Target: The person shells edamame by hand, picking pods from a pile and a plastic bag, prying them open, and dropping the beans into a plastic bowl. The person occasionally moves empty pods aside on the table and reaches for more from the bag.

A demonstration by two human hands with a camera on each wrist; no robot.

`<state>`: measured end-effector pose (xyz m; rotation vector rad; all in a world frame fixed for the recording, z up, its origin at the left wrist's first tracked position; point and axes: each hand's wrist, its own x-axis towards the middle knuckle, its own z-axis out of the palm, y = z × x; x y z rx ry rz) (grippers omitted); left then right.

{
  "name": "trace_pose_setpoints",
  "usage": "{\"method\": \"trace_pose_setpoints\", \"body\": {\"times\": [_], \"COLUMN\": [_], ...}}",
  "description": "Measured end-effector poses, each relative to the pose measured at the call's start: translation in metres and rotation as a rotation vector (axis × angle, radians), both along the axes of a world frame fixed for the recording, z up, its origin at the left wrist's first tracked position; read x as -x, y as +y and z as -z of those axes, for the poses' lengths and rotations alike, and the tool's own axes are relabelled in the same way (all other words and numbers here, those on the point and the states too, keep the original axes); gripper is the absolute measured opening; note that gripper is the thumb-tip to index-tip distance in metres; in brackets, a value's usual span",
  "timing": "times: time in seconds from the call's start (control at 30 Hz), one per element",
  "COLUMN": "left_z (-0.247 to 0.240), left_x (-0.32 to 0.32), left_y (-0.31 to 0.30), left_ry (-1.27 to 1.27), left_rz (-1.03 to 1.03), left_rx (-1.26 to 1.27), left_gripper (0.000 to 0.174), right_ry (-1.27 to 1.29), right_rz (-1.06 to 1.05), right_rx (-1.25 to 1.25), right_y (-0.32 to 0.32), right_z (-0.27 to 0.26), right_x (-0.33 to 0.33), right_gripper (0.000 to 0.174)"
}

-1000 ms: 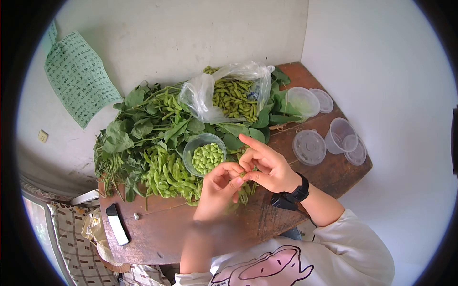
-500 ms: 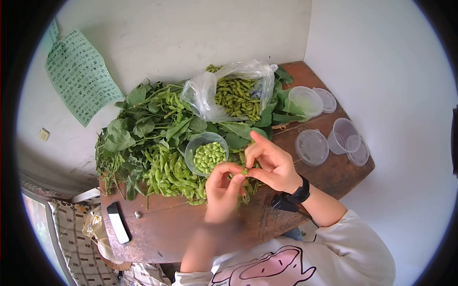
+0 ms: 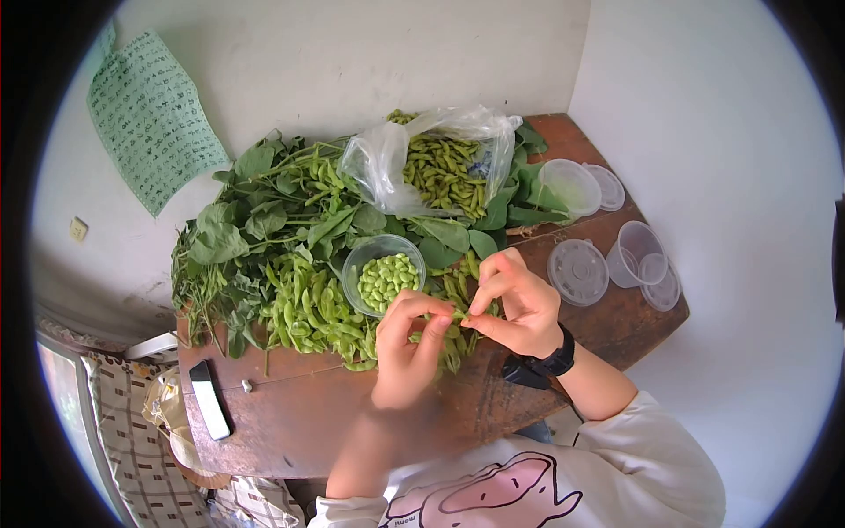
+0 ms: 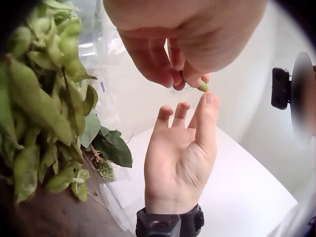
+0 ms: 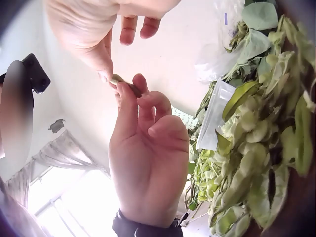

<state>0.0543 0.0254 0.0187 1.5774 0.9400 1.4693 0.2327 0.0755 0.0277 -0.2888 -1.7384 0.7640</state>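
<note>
A worn brown wooden table [image 3: 299, 422] is tucked into a corner, and honestly most of it is buried. The back left is taken up by a big heap of leafy stalks [image 3: 255, 220]. A pile of loose pods [image 3: 312, 312] is spread in front of it toward the near edge. A clear bowl [image 3: 348, 268] filled with shelled beans [image 3: 387, 277] is set right where leaves and pods meet. At the back, a plastic bag [image 3: 378, 167] stuffed with more pods is laid against the greens. Over on the right, clear tubs [image 3: 635, 246] and lids [image 3: 578, 271] are scattered on bare wood. Near the front left, what looks like a phone [image 3: 209, 399] is laid flat, with a tiny metal bit [image 3: 247, 385] just beside it.
</note>
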Motion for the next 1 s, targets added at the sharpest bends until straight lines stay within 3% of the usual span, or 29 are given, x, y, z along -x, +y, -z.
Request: {"method": "trace_pose_setpoints", "body": {"times": [0.1,0.17,0.3,0.37,0.73,1.0], "left_z": [-0.007,-0.021,-0.018,-0.016,-0.011,-0.011], "left_x": [-0.002,-0.007,-0.003,-0.003,-0.002,-0.005], "left_y": [-0.004,-0.011,-0.009,-0.01,-0.012,-0.01], "left_ry": [0.05,-0.125,-0.051,-0.168,-0.306,-0.336], "left_rz": [-0.013,0.012,0.089,0.176,0.217,0.231], "left_rx": [-0.054,0.223,0.226,0.284,0.356,0.35], "left_gripper": [0.016,0.016,0.022,0.024,0.023,0.023], "right_ry": [0.042,0.07,0.12,0.118,-0.029,-0.012], "right_rz": [0.018,-0.003,-0.041,-0.049,0.164,0.161], "right_rx": [-0.023,-0.011,0.08,0.073,-0.189,-0.14], "right_y": [0.002,0.001,-0.001,-0.001,0.003,0.003], "right_z": [0.004,0.004,0.003,0.004,0.003,0.006], "right_x": [0.001,0.002,0.003,0.002,-0.002,0.0], "right_gripper": [0.09,0.09,0.084,0.084,0.083,0.083]}}
